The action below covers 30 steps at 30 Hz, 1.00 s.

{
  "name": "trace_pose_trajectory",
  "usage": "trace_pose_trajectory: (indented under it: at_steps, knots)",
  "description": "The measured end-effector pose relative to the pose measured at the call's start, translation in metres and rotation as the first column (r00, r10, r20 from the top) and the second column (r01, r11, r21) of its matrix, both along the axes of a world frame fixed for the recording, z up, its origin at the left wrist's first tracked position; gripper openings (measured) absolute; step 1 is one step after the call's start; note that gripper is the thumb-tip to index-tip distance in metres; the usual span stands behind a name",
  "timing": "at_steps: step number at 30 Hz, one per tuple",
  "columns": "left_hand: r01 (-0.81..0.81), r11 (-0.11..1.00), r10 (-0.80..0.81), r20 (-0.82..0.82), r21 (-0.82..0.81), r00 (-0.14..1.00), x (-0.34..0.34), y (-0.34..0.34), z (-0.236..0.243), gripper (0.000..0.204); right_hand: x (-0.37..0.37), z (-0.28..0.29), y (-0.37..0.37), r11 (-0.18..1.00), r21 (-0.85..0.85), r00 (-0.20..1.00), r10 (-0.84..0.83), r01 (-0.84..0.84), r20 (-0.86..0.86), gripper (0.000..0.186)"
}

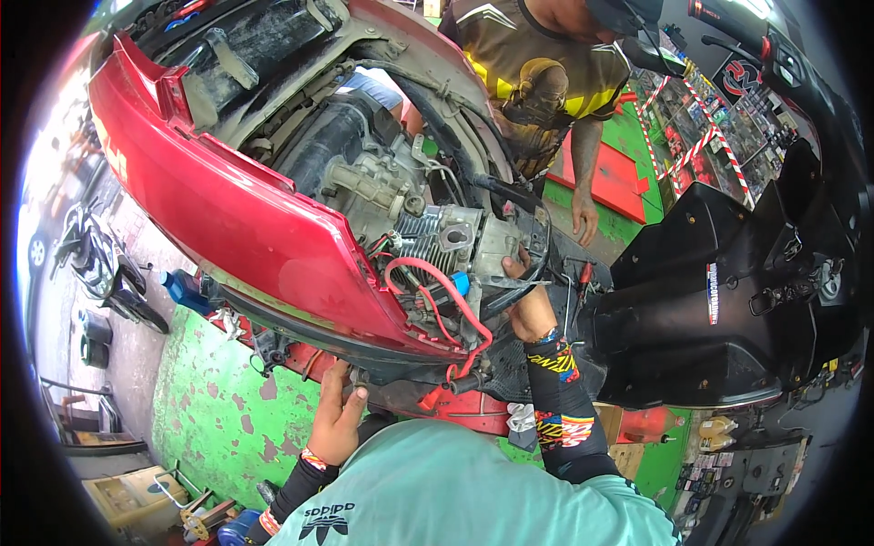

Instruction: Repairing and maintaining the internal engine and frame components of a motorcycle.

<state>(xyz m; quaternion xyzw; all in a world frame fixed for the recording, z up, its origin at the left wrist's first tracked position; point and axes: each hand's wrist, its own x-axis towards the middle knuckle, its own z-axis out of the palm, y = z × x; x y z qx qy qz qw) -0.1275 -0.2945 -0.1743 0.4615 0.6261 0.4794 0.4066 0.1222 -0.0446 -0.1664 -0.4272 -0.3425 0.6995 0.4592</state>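
Red side panel point(228, 241): spans the scooter's near side; its edge could crack if a forearm leaned on it; its underside is hidden.
Engine point(428, 227): exposed between this panel and the black floorboard point(683, 300); grit could enter the port-like opening point(455, 238) if that is uncovered; its depth is too dark to judge.
Right hand point(526, 296): fingers bent against the engine's front end; fingertips partly hidden, so whether they grasp a part cannot be told; a slip could scrape knuckles on metal edges.
Left hand point(335, 417): thumb parted from the fingers, near the panel's lower edge; grip cannot be told.
Co-worker's hand point(585, 217): hangs loosely beyond the engine; two people reaching in together could collide.
Red hose or cable point(484, 335): loops beside the engine; a sleeve could snag it; its upper end is hard to trace.
Red-handled tool point(585, 273): lies beside the floorboard; a nudge could dislodge it; its tip is unclear.
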Motion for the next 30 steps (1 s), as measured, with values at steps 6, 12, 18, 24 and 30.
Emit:
trace_pose_trajectory:
  at_steps: [6, 12, 18, 24, 30]
  knots:
    - [-0.022, 1.000, 0.022, -0.021, 0.005, 1.000, 0.001, 0.000, 0.004, 0.055, 0.009, -0.006, -0.001, 1.000, -0.006, 0.999, 0.001, -0.002, -0.036, 0.046]
    - [-0.032, 0.998, 0.032, -0.003, -0.056, 0.999, 0.002, -0.002, 0.005, 0.053, 0.014, -0.014, 0.008, 0.996, -0.055, 0.996, 0.061, -0.065, -0.066, 0.056]
    - [-0.042, 0.990, 0.054, 0.087, -0.134, 0.995, 0.004, -0.002, 0.006, 0.050, 0.017, -0.020, 0.010, 0.997, -0.017, 0.996, 0.076, -0.076, -0.043, 0.062]
    - [-0.142, 0.984, 0.146, 0.029, -0.111, 0.989, 0.012, 0.003, 0.011, 0.038, 0.016, -0.021, 0.011, 0.999, -0.020, 0.994, 0.039, -0.041, -0.106, 0.070]
    - [-0.185, 0.946, 0.202, 0.037, -0.266, 0.979, 0.018, -0.007, 0.016, 0.041, 0.015, -0.023, 0.010, 0.997, -0.069, 0.995, 0.033, -0.040, -0.098, 0.069]
